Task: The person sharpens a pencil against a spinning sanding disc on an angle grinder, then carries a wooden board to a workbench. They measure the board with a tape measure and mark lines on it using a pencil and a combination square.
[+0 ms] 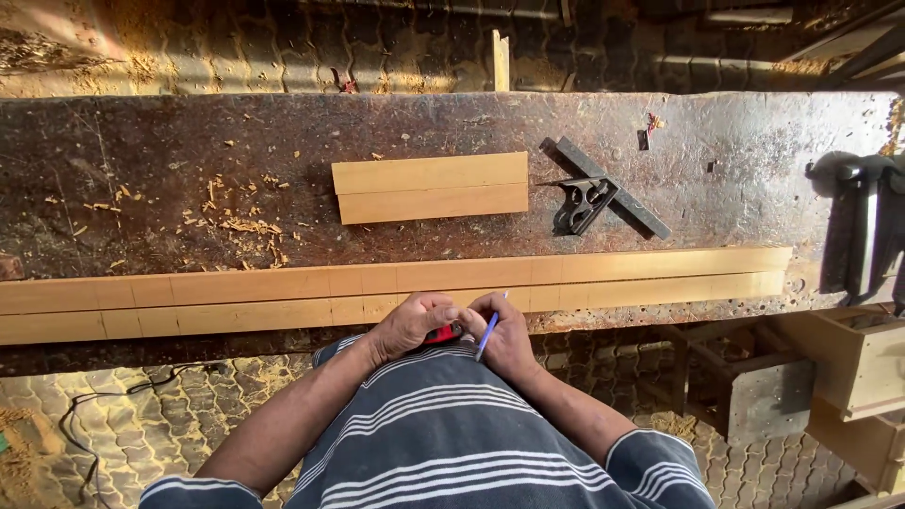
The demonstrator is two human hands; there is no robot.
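Both hands meet at the bench edge: left hand (407, 325) closed around a small red object (441, 333), right hand (509, 335) pinching a blue pencil (487, 335), beside 2 long wood strips (283, 297).

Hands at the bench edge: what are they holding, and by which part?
The right hand holds a blue pencil by its middle. Both it and the left hand close around a small red object, mostly hidden; its kind and the hold cannot be told.

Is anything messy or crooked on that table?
Wood shavings lie scattered on the left of the workbench, and the combination square sits askew. The short boards and long strips lie straight.
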